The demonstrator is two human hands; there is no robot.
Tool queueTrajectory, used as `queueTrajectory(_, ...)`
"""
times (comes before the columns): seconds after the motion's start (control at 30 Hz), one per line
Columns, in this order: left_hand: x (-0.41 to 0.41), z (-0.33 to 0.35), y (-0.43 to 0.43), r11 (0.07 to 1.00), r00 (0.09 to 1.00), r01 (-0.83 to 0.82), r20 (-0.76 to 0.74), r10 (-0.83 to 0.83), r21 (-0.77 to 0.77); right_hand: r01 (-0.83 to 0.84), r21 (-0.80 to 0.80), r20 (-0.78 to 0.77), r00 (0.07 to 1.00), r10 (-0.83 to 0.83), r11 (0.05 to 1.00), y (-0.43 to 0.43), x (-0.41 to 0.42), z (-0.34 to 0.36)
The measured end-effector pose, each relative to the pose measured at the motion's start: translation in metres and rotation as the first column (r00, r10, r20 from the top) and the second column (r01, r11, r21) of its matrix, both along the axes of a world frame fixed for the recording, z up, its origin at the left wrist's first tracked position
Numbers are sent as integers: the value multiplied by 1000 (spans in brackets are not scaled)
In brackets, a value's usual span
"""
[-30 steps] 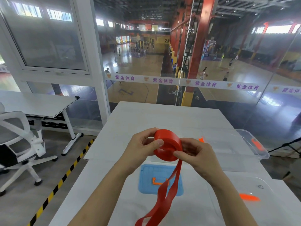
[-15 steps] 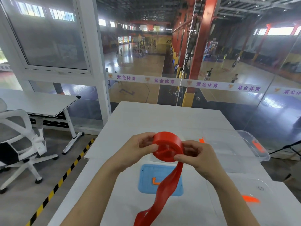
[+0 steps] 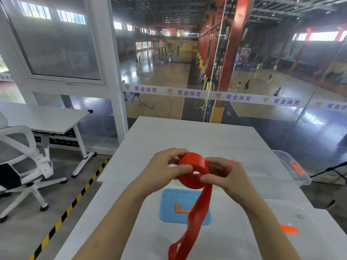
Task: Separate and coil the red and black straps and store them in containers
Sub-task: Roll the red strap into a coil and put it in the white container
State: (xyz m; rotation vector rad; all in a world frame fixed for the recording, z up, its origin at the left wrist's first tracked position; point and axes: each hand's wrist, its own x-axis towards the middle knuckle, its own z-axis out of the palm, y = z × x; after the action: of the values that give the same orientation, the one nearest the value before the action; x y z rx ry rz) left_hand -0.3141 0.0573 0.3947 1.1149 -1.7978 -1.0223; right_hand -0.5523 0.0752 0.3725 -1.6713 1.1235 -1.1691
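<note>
The white counter [image 3: 187, 136] carries a clear box [image 3: 281, 171] at right and a blue lid [image 3: 169, 209] near centre. Above the lid hangs the red strap [image 3: 193, 166], mostly coiled, its tail trailing near. The left hand [image 3: 159, 171] and right hand [image 3: 223, 177] each pinch the coil.

The left hand [image 3: 161, 171] and right hand [image 3: 223, 177] hold the red strap [image 3: 193, 171] above the table [image 3: 187, 134]. The strap is mostly wound into a coil. The left hand grips the coil's left side. The right thumb and fingers pinch its right edge. The loose tail hangs down across a blue lid [image 3: 169, 209]. A clear container [image 3: 293, 166] stands far right.
</note>
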Motion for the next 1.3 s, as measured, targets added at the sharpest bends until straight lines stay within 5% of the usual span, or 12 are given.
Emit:
queueTrajectory(0.2, 0, -5, 2, 997, 983, -2, -182, 17, 83, 56, 32, 99, 993, -59, 998, 6, 2, -7)
queueTrajectory(0.47, 9, -13, -4, 988, 975, 72, 198, -98, 138, 45, 49, -263, 964, -31, 998, 7, -1, 3)
queueTrajectory(0.63, -4, -7, 0, 994, 905, 111, 414, -92, -21, -8, 17, -331, 943, 13, 1000, 7, 5, 4)
queueTrajectory(0.83, -7, -25, 3, 999, 999, -14, 49, 12, 41, 30, 90, -100, 995, -21, 995, 9, -1, -12)
queueTrajectory(1.03, -8, -28, 8, 981, 962, 18, -271, 35, 192, 99, 107, -9, 995, -98, 989, 14, -4, -27)
queueTrajectory(1.17, 2, -29, 8, 971, 985, 115, -150, -84, 210, 104, 103, -56, 994, -98, 989, 16, -4, -24)
queueTrajectory(1.3, 13, -27, 3, 985, 986, 69, 141, -91, 156, 82, 73, -209, 976, -65, 994, 14, -3, -19)
